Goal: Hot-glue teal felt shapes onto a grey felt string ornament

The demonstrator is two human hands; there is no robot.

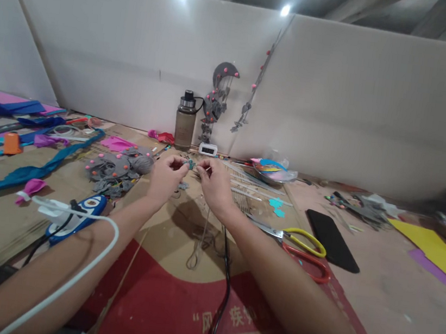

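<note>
My left hand [166, 180] is closed in a pinch on a small teal felt piece [191, 164], above the middle of the cardboard. Close by on the right, my right hand [216, 188] has thumb and fingers pinched together. A thin grey string [206, 221] runs down from beneath it to a loose tangle on the cardboard [172, 237]. The exact hold of the right fingertips is too small to make out clearly. A small grey felt piece [183, 186] lies between my hands.
Scissors [285, 235] and a black phone [331, 239] lie right of my right arm. Teal cut-outs [277, 206] rest near clear sticks [244, 192]. At left are grey felt ornaments [109, 171] and a blue power strip [92, 210]. A bottle [185, 123] stands behind; a white cable [112, 223] crosses my left forearm.
</note>
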